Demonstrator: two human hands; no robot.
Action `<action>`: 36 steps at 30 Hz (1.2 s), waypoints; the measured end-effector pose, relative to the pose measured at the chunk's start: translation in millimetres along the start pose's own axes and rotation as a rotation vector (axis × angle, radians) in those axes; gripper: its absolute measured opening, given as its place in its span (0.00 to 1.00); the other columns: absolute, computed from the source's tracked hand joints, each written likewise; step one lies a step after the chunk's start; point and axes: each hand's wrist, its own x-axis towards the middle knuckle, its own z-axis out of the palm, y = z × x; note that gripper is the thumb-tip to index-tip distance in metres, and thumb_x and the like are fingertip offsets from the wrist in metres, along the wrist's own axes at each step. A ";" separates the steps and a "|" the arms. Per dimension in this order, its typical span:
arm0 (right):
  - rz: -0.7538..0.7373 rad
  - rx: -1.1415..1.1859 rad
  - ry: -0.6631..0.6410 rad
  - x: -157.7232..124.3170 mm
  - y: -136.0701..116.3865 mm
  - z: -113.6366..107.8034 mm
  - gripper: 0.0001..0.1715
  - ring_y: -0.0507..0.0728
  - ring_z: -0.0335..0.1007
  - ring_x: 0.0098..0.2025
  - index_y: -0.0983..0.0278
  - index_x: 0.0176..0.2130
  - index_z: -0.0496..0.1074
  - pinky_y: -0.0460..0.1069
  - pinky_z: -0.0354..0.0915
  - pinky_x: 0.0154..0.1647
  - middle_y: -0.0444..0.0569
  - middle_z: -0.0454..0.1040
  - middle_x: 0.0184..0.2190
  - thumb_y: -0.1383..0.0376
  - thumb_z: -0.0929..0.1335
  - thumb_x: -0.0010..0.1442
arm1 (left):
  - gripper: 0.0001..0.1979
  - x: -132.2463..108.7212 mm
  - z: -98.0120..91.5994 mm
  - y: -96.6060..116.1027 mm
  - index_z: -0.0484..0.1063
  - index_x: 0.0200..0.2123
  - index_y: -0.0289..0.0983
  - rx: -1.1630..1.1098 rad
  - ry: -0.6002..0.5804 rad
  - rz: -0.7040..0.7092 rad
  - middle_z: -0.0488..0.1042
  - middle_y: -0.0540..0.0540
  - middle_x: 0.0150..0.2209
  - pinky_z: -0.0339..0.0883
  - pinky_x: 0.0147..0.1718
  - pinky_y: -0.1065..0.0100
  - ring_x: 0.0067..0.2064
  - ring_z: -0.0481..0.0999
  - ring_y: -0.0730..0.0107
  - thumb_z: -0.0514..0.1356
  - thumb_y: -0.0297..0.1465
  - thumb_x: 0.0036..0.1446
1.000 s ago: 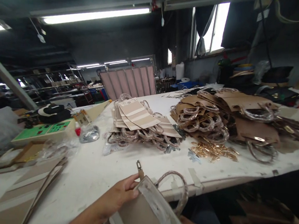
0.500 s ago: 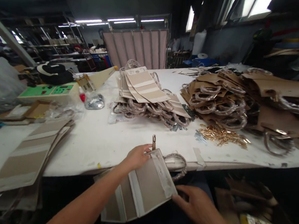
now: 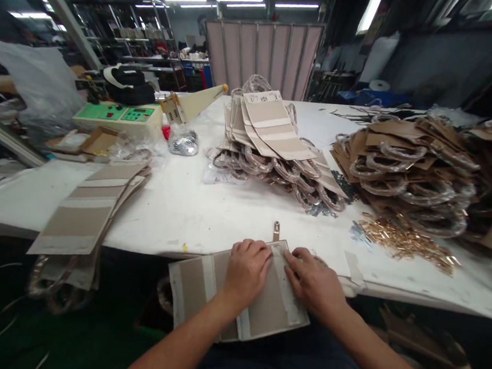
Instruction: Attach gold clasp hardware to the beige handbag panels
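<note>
1. Beige panel (image 3: 271, 313), lower centre, against the white table's (image 3: 175, 207) near edge: probably light and fairly stiff, best held by its outer edges.
2. Left hand (image 3: 247, 271) curls over it; right hand (image 3: 317, 280) touches its right side; whether either grips, I cannot tell.
3. Stacked panels (image 3: 277, 127), upper centre, and gold-coloured pieces (image 3: 409, 240), right, limit room.

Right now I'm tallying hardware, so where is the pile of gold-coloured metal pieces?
In the head view, the gold-coloured pile lies on the right side of the white table, just in front of the brown panels.
</note>
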 end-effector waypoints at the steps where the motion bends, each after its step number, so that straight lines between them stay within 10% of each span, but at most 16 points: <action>1: -0.010 -0.012 0.006 -0.9 -0.3 1.7 0.25 0.64 0.79 0.46 0.58 0.67 0.69 0.54 0.73 0.43 0.57 0.72 0.60 0.61 0.61 0.76 | 0.16 -9.2 4.1 0.5 0.77 0.57 0.38 0.031 0.032 0.049 0.79 0.40 0.56 0.63 0.56 0.51 0.55 0.71 0.53 0.58 0.31 0.70; 16: -0.002 0.030 -0.059 24.1 -5.5 -5.3 0.26 0.66 0.79 0.46 0.54 0.68 0.66 0.57 0.73 0.47 0.54 0.76 0.54 0.62 0.64 0.74 | 0.29 -12.0 25.7 -44.1 0.72 0.66 0.42 0.359 0.194 0.337 0.77 0.46 0.62 0.65 0.53 0.56 0.56 0.73 0.53 0.62 0.32 0.61; 36: -0.148 -0.123 -0.071 32.9 -1.9 -12.8 0.26 0.65 0.80 0.43 0.68 0.67 0.65 0.54 0.75 0.37 0.61 0.77 0.51 0.64 0.64 0.73 | 0.23 -5.4 29.5 -33.0 0.75 0.64 0.39 0.415 0.096 0.308 0.77 0.42 0.62 0.59 0.57 0.51 0.59 0.72 0.49 0.56 0.31 0.67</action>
